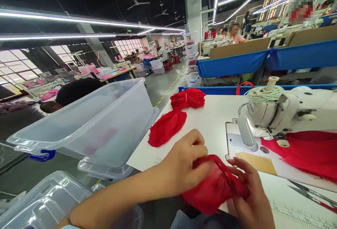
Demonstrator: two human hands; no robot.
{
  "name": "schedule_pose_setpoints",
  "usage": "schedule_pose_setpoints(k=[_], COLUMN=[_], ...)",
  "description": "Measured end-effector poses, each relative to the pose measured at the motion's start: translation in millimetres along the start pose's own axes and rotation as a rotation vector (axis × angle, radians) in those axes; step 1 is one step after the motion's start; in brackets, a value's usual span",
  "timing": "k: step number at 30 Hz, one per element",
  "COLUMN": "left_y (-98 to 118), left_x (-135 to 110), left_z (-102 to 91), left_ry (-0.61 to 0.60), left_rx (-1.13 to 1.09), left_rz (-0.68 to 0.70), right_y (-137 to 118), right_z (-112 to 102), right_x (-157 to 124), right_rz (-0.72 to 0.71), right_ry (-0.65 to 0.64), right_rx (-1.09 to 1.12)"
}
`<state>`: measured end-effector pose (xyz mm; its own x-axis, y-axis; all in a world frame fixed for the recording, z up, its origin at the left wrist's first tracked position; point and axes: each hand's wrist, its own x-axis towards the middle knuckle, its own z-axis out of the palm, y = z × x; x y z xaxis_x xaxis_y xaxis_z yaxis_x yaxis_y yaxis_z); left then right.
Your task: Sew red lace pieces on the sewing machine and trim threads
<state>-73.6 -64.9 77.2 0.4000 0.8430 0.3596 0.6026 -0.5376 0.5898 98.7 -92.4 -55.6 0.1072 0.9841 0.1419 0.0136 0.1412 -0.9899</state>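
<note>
A sheer red fabric piece (207, 194) is bunched between my two hands over the front edge of the white table. My left hand (186, 162) has its fingers closed on the upper left of this fabric. On the other side, my right hand (250, 190) grips it between thumb and fingers, some fingertips raised. Farther back on the table lie a flat red fabric piece (168, 127) and a tied bundle of red fabric (188, 98). To the right, more red fabric (313, 151) lies under the white sewing machine (300, 106).
Scissors (313, 194) lie at the right by a printed ruler scale (297, 215). A large clear plastic bin (116, 123) stands left of the table, with a lidded bin (50, 201) below it. A blue cloth trough (234, 65) runs behind. Other people sit at machines farther off.
</note>
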Motion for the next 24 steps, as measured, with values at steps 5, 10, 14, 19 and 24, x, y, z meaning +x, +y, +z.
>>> schedule_pose_setpoints(k=[5,10,14,19,24], left_y=[-47,-77,-82,-82,-87], left_x=[14,20,23,26,23], left_z=[20.7,60.5,76.1,84.3,89.8], left_ry=[-0.069,-0.017,-0.001,0.019,-0.006], left_rx=[-1.091,-1.396,-1.494,-1.546,-1.632], left_rz=[-0.826,-0.905,-0.916,-0.841,-0.852], right_y=[1,-10,-12,-6,-5], right_z=[-52,-64,-62,-62,-63], right_x=[35,61,65,60,60], right_rz=[0.449,0.523,0.42,0.406,0.434], right_ry=[-0.204,-0.14,-0.111,-0.134,-0.01], right_rx=[0.308,0.454,0.528,0.537,0.451])
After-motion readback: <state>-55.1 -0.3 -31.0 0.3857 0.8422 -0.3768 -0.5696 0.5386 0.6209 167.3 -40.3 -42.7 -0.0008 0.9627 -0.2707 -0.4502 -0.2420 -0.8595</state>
